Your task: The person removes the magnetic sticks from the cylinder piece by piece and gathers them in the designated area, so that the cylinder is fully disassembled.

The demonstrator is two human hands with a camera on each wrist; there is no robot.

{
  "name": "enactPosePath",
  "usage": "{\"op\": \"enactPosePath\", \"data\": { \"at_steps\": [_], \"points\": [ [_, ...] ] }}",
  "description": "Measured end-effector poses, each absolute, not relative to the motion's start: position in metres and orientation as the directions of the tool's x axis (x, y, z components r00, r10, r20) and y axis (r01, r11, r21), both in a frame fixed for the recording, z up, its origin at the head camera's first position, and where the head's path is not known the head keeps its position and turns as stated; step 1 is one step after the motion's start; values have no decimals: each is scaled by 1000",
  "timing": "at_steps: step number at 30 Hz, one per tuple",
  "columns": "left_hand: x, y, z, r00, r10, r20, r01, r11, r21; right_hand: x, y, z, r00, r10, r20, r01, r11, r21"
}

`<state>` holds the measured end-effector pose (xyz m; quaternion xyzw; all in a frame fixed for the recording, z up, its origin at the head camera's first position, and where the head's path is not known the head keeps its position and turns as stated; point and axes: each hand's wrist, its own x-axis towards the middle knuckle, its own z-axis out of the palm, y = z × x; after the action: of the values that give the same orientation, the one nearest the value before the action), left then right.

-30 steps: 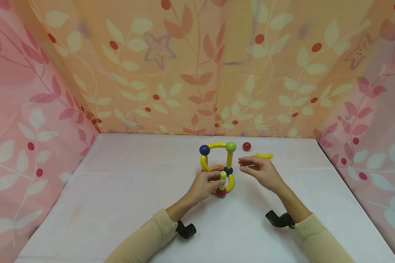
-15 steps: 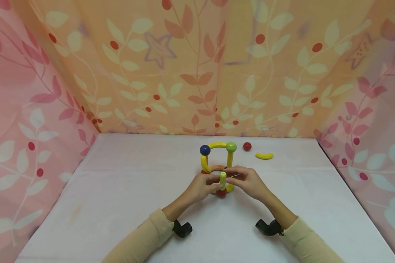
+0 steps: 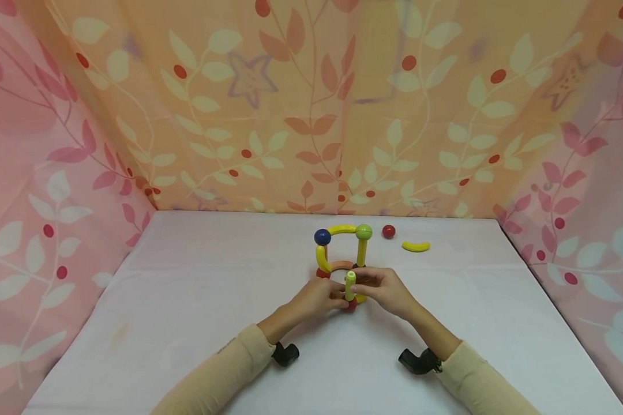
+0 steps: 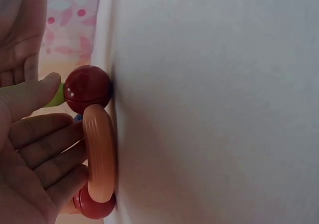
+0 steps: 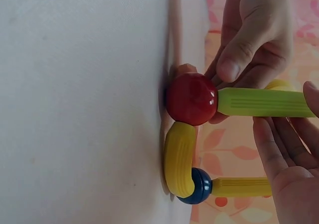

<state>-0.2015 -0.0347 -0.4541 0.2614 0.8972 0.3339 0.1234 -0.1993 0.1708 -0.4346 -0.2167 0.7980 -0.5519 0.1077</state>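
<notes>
A toy frame of magnetic building sticks and balls stands on the table. Its upright green magnetic stick [image 3: 350, 286] rises from a red ball [image 5: 192, 99] at the near corner. My right hand [image 3: 386, 291] pinches this stick between thumb and fingers. Lower down, my left hand [image 3: 314, 300] holds around the red ball where it meets the stick, thumb on the near side, a fingertip behind. A curved orange stick [image 4: 101, 154] and a curved yellow stick [image 5: 178, 159] run from that ball. At the back, a navy ball [image 3: 322, 237] and a green ball [image 3: 363, 232] top the frame.
A loose red ball [image 3: 389, 231] and a loose curved yellow stick [image 3: 416, 246] lie right of the frame, at the back. The white table [image 3: 187, 288] meets patterned curtains [image 3: 311, 115] behind and at the sides. Black wrist mounts [image 3: 417, 361] hang under both wrists.
My right hand has come left from beside the frame and taken hold of the green stick. My left hand has slid down from the stick towards the red ball. The frame has barely moved.
</notes>
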Motion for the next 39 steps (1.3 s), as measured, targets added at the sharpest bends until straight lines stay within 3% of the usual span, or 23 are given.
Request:
{"op": "enactPosePath", "data": {
  "at_steps": [13, 31, 39],
  "points": [
    [-203, -28, -458, -815, 579, -10, 461, 659, 594, -198, 168, -441, -886, -458, 68, -225, 298, -928],
    [-202, -27, -454, -827, 560, -35, 440, 686, 579, -201, 173, -435, -902, -432, 12, -154, 294, -944],
    [-201, -27, -454, -840, 540, -58, 412, 702, 581, -209, 196, -428, -942, -331, 59, -217, 466, -858]
  ]
}}
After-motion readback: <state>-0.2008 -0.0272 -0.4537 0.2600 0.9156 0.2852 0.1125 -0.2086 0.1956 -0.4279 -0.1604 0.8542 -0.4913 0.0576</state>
